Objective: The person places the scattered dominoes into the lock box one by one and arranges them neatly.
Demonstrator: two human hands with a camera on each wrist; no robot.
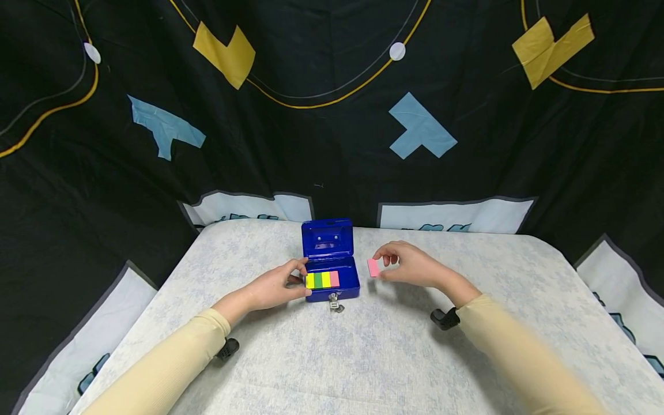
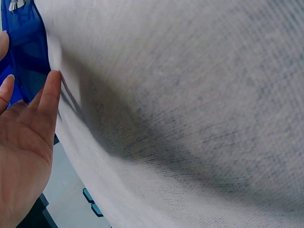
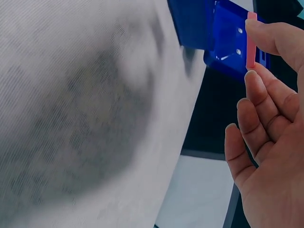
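Observation:
A blue metal cash box [image 1: 354,282] stands on the table with its lid [image 1: 327,239] raised. Inside, a row of small flat blocks [image 1: 325,280] lies side by side: yellow, green, yellow and pink. At the box's left side is my left hand [image 1: 280,283], thumb by the front corner and fingertips by the left wall, with fairly straight fingers. To the right of the box, my right hand [image 1: 407,264] pinches a small flat pink block [image 1: 373,268] between thumb and index finger, raised off the cloth. The right wrist view shows this pink block [image 3: 251,42] edge-on, other fingers loosely bent.
A key hangs in the lock [image 1: 334,301] on the box's front. Pale mottled cloth covers the table [image 1: 342,357]. Behind it hangs a black curtain [image 1: 332,155] with yellow and blue shapes. Dark wrist devices [image 1: 445,319] sit under both forearms.

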